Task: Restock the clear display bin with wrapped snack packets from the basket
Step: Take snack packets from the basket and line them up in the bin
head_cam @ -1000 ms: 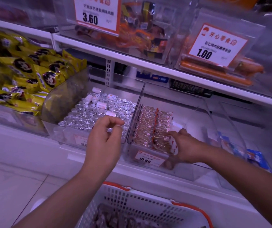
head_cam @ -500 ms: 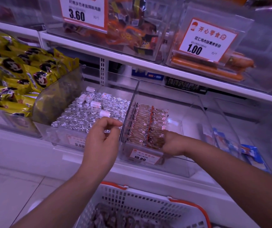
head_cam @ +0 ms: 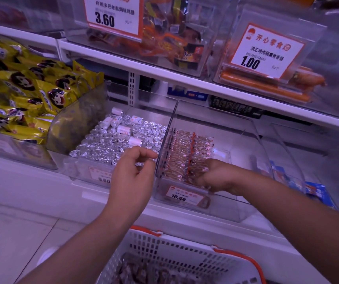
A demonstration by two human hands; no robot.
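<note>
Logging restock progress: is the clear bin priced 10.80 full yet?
Not full. The packets fill only the left side of the clear bin.

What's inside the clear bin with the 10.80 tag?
The clear bin holds wrapped snack packets in rows along its left side; the right hand covers the front ones. Right part looks bare.

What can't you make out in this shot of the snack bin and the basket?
Head view only:
- Right hand: fingertips buried among the packets, so its grip is unclear.
- Basket: cut off by the bottom edge; contents blurred.
- Bin: its price tag's small print is too small to read.
- Left hand: whether it pinches anything is hidden.
</note>
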